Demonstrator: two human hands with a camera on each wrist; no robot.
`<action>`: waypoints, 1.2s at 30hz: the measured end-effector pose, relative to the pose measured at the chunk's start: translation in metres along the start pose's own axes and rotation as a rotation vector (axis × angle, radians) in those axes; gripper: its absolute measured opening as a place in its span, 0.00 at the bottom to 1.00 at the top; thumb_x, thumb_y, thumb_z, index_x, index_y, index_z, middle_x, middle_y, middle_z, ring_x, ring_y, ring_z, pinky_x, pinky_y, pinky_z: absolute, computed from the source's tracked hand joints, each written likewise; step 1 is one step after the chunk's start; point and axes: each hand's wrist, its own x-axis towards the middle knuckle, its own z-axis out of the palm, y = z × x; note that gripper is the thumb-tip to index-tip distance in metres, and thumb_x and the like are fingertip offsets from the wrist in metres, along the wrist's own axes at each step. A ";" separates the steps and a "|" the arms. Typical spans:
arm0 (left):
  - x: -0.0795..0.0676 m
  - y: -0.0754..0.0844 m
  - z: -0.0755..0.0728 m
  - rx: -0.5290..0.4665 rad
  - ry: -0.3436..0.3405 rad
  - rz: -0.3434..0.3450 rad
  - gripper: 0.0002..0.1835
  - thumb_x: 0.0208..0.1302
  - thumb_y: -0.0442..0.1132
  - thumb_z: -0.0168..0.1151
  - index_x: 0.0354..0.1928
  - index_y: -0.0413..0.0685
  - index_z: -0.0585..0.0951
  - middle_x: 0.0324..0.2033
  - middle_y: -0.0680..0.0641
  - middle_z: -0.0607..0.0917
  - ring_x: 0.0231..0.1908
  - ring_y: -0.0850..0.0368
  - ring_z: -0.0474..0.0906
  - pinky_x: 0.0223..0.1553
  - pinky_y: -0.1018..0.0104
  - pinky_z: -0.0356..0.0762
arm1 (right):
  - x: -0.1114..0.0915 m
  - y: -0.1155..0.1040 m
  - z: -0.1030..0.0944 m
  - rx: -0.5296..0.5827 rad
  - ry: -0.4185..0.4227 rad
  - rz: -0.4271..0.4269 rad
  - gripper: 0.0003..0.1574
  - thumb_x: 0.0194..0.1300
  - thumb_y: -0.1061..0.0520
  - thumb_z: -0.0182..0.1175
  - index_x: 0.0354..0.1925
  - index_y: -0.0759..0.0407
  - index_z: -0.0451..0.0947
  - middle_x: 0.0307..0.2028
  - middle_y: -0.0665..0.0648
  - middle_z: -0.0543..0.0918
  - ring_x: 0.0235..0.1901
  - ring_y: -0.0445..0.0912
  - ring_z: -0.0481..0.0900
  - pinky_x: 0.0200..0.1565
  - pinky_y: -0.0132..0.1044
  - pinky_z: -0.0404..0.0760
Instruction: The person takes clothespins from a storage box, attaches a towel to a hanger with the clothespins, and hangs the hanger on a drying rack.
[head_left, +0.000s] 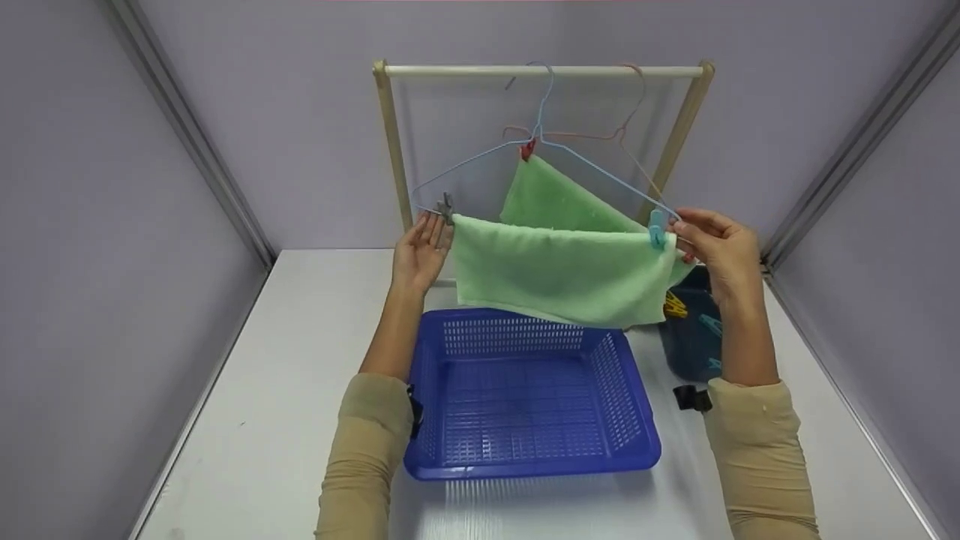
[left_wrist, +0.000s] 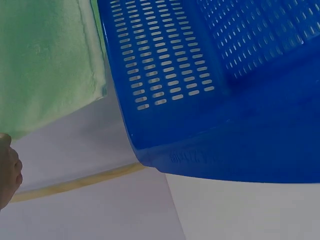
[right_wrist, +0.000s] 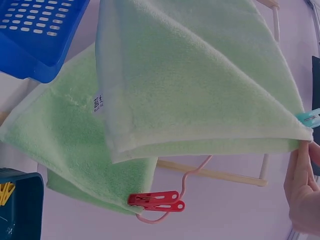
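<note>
A light green towel (head_left: 559,270) hangs folded over a blue wire hanger (head_left: 480,159). A grey clothespin (head_left: 445,206) sits at its left end and a light-blue clothespin (head_left: 658,227) at its right. My left hand (head_left: 422,255) is under the hanger's left end, fingers extended up beside the grey clothespin. Between thumb and fingers, my right hand (head_left: 726,251) pinches the hanger's right corner, beside the towel's corner. Behind hangs a second green towel (right_wrist: 75,120) on a pink hanger (head_left: 634,112), with red clothespins (right_wrist: 155,200) on it.
A wooden-legged rack with a white rod (head_left: 450,71) carries both hangers. Below the towels stands a blue perforated basket (head_left: 525,472). At right, partly behind my right arm, a dark teal bin (head_left: 679,352) holds yellow and light-blue clothespins. Grey walls enclose the white table (head_left: 247,420).
</note>
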 end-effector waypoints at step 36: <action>0.006 0.004 0.000 0.033 0.002 0.014 0.25 0.72 0.33 0.38 0.69 0.41 0.51 0.68 0.48 0.54 0.66 0.57 0.50 0.62 0.59 0.53 | -0.001 0.005 0.000 -0.035 -0.091 -0.006 0.13 0.55 0.65 0.64 0.41 0.66 0.81 0.33 0.57 0.84 0.35 0.44 0.82 0.37 0.31 0.78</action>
